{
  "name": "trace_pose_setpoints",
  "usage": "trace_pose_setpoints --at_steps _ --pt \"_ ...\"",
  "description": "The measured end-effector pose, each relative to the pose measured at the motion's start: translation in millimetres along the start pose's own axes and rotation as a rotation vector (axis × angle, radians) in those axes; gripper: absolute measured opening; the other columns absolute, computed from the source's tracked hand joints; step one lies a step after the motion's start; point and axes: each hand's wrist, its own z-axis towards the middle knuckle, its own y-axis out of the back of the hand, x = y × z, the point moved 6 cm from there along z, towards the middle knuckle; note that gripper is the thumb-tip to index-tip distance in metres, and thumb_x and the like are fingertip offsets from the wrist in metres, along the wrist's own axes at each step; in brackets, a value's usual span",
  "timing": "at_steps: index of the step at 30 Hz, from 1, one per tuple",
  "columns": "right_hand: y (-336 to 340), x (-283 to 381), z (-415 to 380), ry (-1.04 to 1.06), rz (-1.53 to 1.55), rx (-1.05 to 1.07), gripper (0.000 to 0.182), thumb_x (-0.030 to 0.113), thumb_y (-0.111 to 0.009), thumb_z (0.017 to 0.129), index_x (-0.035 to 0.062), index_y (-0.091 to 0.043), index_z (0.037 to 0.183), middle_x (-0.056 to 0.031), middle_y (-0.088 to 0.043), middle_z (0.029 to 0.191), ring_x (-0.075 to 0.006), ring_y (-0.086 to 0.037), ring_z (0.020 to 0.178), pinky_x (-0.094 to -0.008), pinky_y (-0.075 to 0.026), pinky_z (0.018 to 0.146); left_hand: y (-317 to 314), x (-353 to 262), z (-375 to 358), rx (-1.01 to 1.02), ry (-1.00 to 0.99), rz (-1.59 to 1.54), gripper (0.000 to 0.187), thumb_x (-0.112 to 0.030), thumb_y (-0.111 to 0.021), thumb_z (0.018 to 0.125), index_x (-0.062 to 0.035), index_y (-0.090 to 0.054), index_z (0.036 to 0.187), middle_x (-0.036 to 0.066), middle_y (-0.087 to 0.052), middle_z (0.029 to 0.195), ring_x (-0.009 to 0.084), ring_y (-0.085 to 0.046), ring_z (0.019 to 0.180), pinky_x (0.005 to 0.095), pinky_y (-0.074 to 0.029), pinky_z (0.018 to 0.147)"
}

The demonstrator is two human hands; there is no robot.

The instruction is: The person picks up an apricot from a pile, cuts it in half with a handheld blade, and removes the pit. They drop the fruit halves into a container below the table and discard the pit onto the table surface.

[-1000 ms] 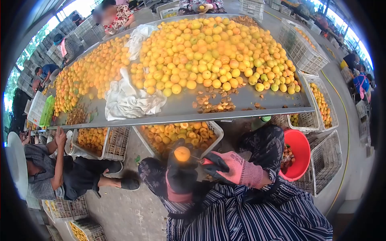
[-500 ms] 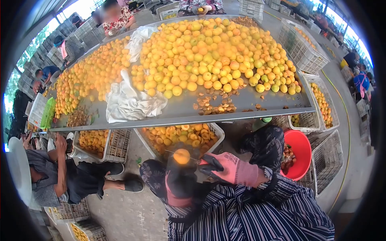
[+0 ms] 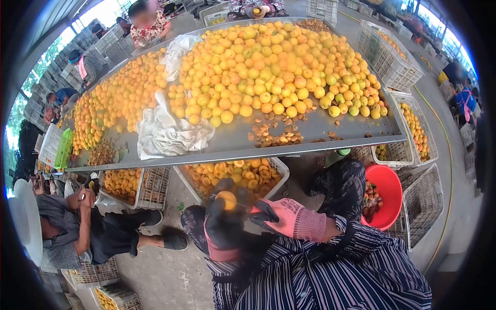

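A yellow-orange apricot (image 3: 226, 200) sits in the fingers of my left hand (image 3: 217, 219), which wears a pink glove with a dark coating and is partly blurred. To its right, my right hand (image 3: 284, 216), in a similar glove, is closed around a small knife (image 3: 254, 210). Its reddish handle end shows, and a thin blade points toward the fruit; the rest is hidden in the fist. Both hands are above my lap, close to a crate (image 3: 283, 173) of halved apricots under the table edge.
A metal table (image 3: 227, 147) bears a large heap of apricots (image 3: 268, 72), white cloths (image 3: 173, 129) and brown scraps (image 3: 276, 135). At my right stand a red bucket (image 3: 391, 199) and plastic crates (image 3: 423, 206). A person in a hat (image 3: 28, 222) sits at left.
My left hand has shifted slightly left and up with the apricot. My right hand has moved a little left, still holding the knife.
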Motion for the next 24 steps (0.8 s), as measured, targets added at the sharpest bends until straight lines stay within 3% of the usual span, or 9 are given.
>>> trace_pose_setpoints --at_steps 3,5,7,9,10,12,15,18,24 --pt "0 14 -2 0.013 -0.033 -0.014 0.038 0.026 -0.053 0.084 0.0078 -0.044 0.116 -0.0164 -0.061 0.086 -0.035 -0.06 0.086 -0.042 -0.048 0.074 0 -5 4 -0.021 -0.051 -0.02 0.043 -0.031 -0.051 0.091 -0.0037 -0.045 0.125 0.011 -0.054 0.117 0.0259 -0.055 0.104 0.042 -0.043 0.094" --pt "-10 9 -2 0.067 -0.079 -0.08 0.038 0.027 -0.052 0.085 0.0076 -0.043 0.116 -0.016 -0.061 0.086 -0.0347 -0.06 0.085 -0.0421 -0.048 0.074 -30 -15 5 0.287 -0.02 -0.26 0.041 -0.03 -0.049 0.092 -0.005 -0.046 0.125 0.011 -0.053 0.119 0.0245 -0.055 0.105 0.0433 -0.042 0.097" --pt "-6 14 -1 0.126 -0.13 -0.142 0.038 0.027 -0.052 0.085 0.0075 -0.043 0.117 -0.0155 -0.062 0.086 -0.0344 -0.06 0.085 -0.0421 -0.049 0.074 -27 -15 5 0.165 -0.026 -0.297 0.04 -0.03 -0.047 0.093 -0.0049 -0.046 0.124 0.011 -0.053 0.119 0.0234 -0.055 0.106 0.044 -0.041 0.099" --pt "-5 16 1 0.015 -0.121 -0.012 0.04 0.029 -0.051 0.086 0.0075 -0.041 0.118 -0.0148 -0.062 0.088 -0.0333 -0.061 0.086 -0.0419 -0.049 0.075 -20 -9 3 -0.181 0.032 -0.16 0.033 -0.035 -0.049 0.09 -0.0104 -0.05 0.112 0.003 -0.053 0.104 0.0242 -0.052 0.094 0.0457 -0.043 0.087" --pt "-3 18 2 0.014 -0.122 -0.018 0.04 0.029 -0.051 0.086 0.0075 -0.041 0.118 -0.0148 -0.062 0.088 -0.0333 -0.061 0.086 -0.0419 -0.049 0.075 -8 -7 8 -0.176 0.034 -0.159 0.033 -0.035 -0.049 0.09 -0.0104 -0.05 0.112 0.003 -0.053 0.104 0.0242 -0.052 0.094 0.0457 -0.043 0.087" --pt "-6 12 4 -0.096 -0.168 0.083 0.04 0.031 -0.05 0.086 0.0069 -0.041 0.117 -0.0147 -0.063 0.09 -0.0325 -0.061 0.087 -0.0411 -0.049 0.075 -4 -4 18 0.211 0.021 -0.239 0.039 -0.03 -0.046 0.094 -0.0032 -0.047 0.123 0.011 -0.055 0.117 0.0245 -0.055 0.107 0.0416 -0.043 0.097" --pt "-4 9 7 -0.1 -0.208 -0.017 0.037 0.025 -0.055 0.084 0.0109 -0.047 0.117 -0.0151 -0.062 0.088 -0.0347 -0.06 0.081 -0.0414 -0.049 0.07 7 -5 13 -0.074 -0.071 -0.183 0.04 -0.029 -0.046 0.094 -0.0013 -0.047 0.123 0.012 -0.056 0.114 0.0256 -0.055 0.106 0.0408 -0.044 0.094" --pt "3 14 12 -0.11 -0.241 -0.017 0.044 0.033 -0.049 0.087 0.0049 -0.041 0.12 -0.0149 -0.063 0.091 -0.0315 -0.061 0.088 -0.0402 -0.049 0.076 -9 6 0 -0.035 -0.131 0.2 0.042 -0.03 -0.047 0.093 -0.0002 -0.046 0.123 0.013 -0.055 0.113 0.0272 -0.055 0.106 0.0403 -0.045 0.092" --pt "-4 14 17 -0.119 -0.201 0.065 0.045 0.033 -0.049 0.087 0.0041 -0.04 0.121 -0.0156 -0.063 0.092 -0.0316 -0.061 0.09 -0.0397 -0.049 0.077 11 9 4 -0.026 -0.065 0.089 0.048 -0.038 -0.047 0.093 -0.0001 -0.046 0.123 0.014 -0.057 0.109 0.0292 -0.056 0.101 0.0402 -0.045 0.09"
